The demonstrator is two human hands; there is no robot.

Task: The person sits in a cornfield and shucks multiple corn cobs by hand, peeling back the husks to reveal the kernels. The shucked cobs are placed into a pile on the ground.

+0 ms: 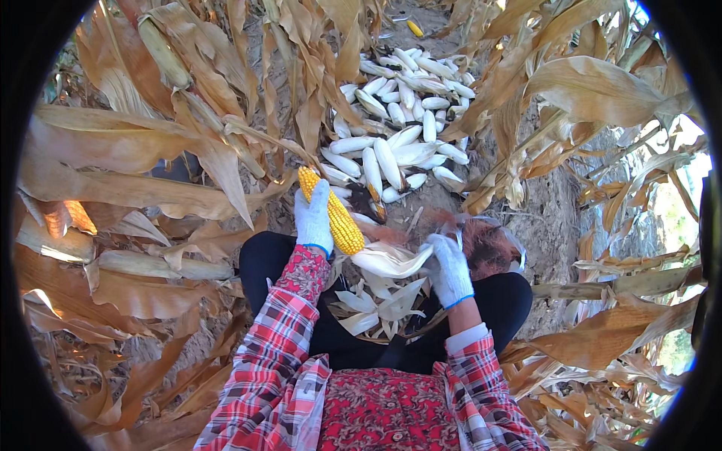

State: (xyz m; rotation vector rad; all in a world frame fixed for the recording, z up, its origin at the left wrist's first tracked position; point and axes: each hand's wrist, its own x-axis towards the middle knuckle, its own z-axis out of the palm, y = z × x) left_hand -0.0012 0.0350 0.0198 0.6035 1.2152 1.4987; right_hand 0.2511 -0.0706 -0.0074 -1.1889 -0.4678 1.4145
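Note:
My left hand (313,219), in a white knit glove with a blue cuff edge, grips a yellow ear of corn (342,224), its kernels bare. Pale husk leaves (389,259) spread from the lower end of the ear towards the right. The far end of these leaves is in my right hand (448,269), gloved the same way; its fingertips are partly hidden. Between my bent legs lie loose husk leaves (381,307). Just beyond my hands is a large heap of corn ears in white husks (406,113), a few with yellow kernels showing.
Dry corn stalks and leaves crowd in from the left (135,186) and right (592,93). Near my right knee sits a clear plastic bag (491,245) with reddish-brown fibres. A small yellow ear (415,29) lies on the soil beyond the heap.

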